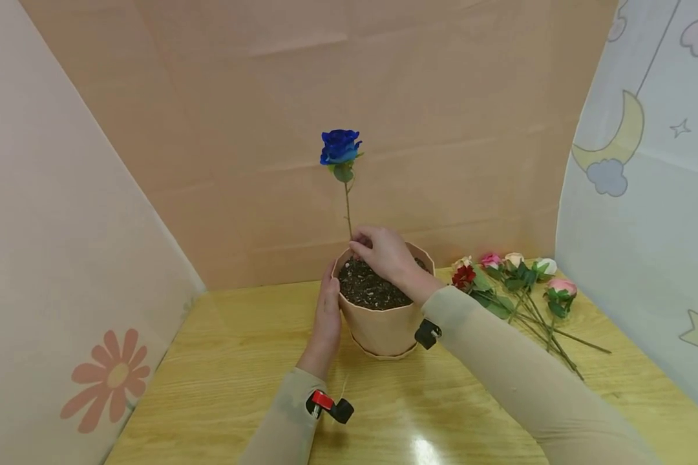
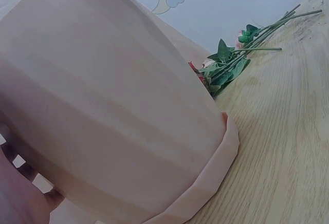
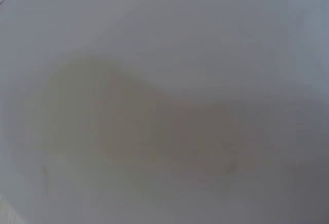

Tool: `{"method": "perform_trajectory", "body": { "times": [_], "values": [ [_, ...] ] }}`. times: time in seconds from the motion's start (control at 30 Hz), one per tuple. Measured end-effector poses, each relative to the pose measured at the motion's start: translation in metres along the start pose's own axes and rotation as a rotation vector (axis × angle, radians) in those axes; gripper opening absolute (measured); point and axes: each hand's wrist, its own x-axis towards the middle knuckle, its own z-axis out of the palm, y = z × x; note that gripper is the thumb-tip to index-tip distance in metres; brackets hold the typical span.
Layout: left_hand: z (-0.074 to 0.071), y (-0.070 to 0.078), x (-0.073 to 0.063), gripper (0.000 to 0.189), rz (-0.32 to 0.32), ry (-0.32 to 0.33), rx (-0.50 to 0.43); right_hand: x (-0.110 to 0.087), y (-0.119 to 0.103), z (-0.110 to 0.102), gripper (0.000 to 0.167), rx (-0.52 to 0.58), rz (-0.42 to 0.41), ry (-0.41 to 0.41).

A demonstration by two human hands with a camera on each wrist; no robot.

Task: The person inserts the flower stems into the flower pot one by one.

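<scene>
In the head view a blue rose [image 1: 340, 147] stands upright on a thin stem [image 1: 348, 206] at the back left of a peach flowerpot [image 1: 378, 326]. My right hand [image 1: 388, 253] reaches over the pot and pinches the stem low down, just above the dark soil [image 1: 372, 290]. The stem's lower end is hidden by the hand. Along the pot's left side lies my left hand [image 1: 327, 310], fingers extended against the wall near the rim. In the left wrist view the pot's ribbed wall [image 2: 113, 100] fills most of the frame, with part of the left hand [image 2: 20, 198] at the lower left.
Several cut artificial flowers lie on the wooden table [image 1: 232, 361] right of the pot: a dark red bloom [image 1: 463, 277], a pink rose [image 1: 561, 288], a white one [image 1: 547, 267], their stems crossing. A saucer [image 1: 384, 355] sits under the pot. Cloth walls enclose the table.
</scene>
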Motion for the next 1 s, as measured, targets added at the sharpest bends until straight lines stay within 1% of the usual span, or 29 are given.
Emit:
{"method": "perform_trajectory", "body": {
  "times": [0.13,0.3,0.57,0.8,1.0],
  "values": [
    [-0.0003,-0.0006,-0.0003,0.063,-0.009,0.002,-0.007,-0.0003,0.0007,0.0008,0.016,0.008,0.002,-0.007],
    [-0.0009,-0.0005,-0.0007,0.061,0.008,-0.004,-0.013,-0.0002,0.0,0.0016,0.02,0.01,0.008,-0.012],
    [-0.0013,-0.0012,0.0008,0.059,0.034,-0.011,-0.006,-0.002,-0.0008,0.0029,0.018,-0.003,0.008,0.002],
    [-0.0028,-0.0035,0.0009,0.059,0.029,-0.027,0.002,-0.0035,-0.0028,0.0055,0.019,-0.008,0.001,0.007],
    [-0.0039,-0.0059,0.004,0.06,0.028,-0.028,-0.003,-0.002,-0.0042,0.0054,0.021,-0.012,0.015,0.005]
  ]
}}
